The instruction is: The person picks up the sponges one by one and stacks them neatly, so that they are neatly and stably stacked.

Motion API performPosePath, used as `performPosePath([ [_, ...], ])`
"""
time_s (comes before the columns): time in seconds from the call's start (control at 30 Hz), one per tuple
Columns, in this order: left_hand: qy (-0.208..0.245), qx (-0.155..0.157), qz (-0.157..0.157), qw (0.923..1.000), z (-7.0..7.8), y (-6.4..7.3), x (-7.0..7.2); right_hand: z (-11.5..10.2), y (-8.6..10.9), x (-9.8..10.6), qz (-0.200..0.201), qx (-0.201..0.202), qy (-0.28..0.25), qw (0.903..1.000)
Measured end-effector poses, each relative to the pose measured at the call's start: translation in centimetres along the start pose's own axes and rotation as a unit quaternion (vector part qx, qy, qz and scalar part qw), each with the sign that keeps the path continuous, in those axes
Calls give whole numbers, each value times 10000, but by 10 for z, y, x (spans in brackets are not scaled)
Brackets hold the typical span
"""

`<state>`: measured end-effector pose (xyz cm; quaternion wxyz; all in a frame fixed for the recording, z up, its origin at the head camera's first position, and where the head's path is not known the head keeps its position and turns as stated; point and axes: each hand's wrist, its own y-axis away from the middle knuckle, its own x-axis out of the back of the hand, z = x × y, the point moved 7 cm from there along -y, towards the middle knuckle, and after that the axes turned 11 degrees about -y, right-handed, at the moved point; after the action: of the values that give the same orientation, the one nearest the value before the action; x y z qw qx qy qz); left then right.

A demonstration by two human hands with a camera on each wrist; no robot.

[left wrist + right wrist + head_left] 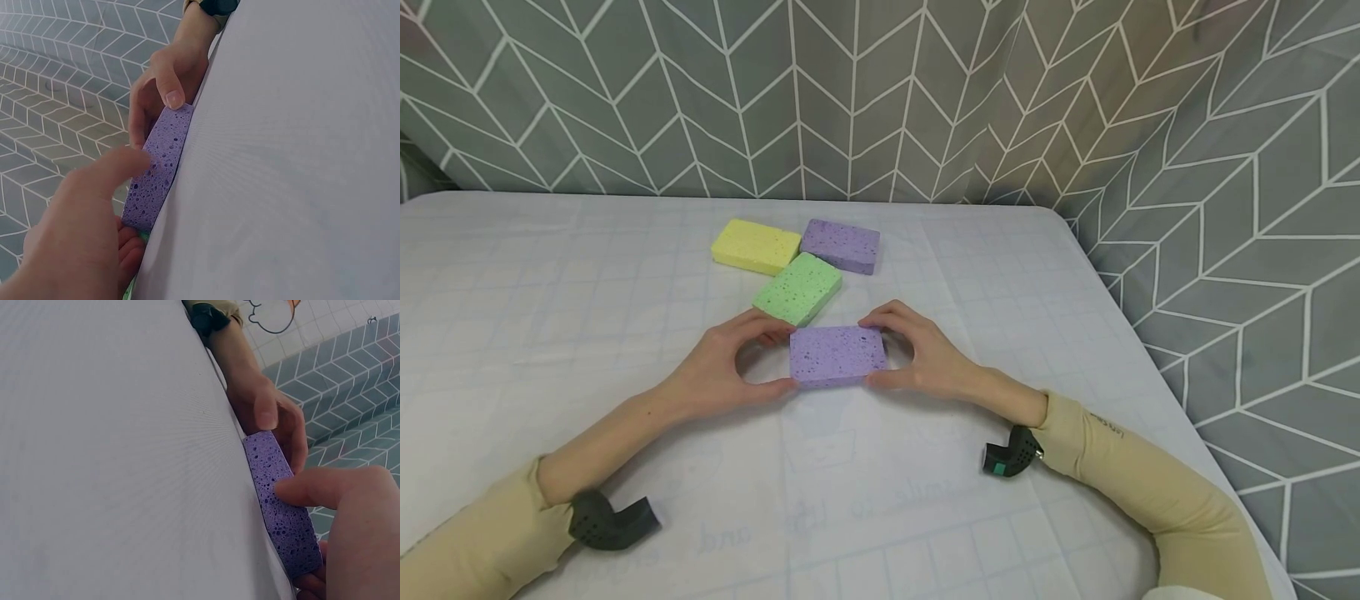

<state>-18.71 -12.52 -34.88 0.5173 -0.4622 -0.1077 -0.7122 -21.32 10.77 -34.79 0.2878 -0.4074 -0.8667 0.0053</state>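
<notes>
A purple sponge (837,357) lies flat on the white-covered table, its long side facing the wearer. My left hand (724,367) grips its left end, thumb at the near edge and fingers at the far corner. At the other end my right hand (922,350) holds it the same way. The left wrist view shows the pitted near side of the purple sponge (161,165) with a thumb against it. In the right wrist view, too, a thumb touches the purple sponge (278,503). Just behind it lies a green sponge (799,288), near my left fingertips.
Farther back, a yellow sponge (756,247) and a second purple sponge (841,245) lie beside the green one. The white tablecloth (587,308) has faint grid lines. A patterned grey curtain (820,100) hangs behind the table and along its right side.
</notes>
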Motion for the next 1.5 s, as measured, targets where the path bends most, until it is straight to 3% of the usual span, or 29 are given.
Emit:
performPosePath([
  [0.13,110,-89,104,9998,0,0,1,-2,0,0,-16,64,-36,10000],
  [0.3,274,-197,604,9976,0,0,9,-2,0,0,-28,119,-61,9999],
  [0.53,-8,328,1390,9897,-9,0,20,-3,0,-1,-49,153,-55,9999],
  [0.7,-134,602,1673,9840,-15,1,25,-4,0,-1,-54,138,-48,9999],
  [1.03,-599,1095,1700,9775,-19,2,27,-4,1,-1,-57,190,-84,9998],
  [1.5,-680,1462,1302,9783,-23,-2,21,-3,0,-1,-81,111,-103,9999],
])
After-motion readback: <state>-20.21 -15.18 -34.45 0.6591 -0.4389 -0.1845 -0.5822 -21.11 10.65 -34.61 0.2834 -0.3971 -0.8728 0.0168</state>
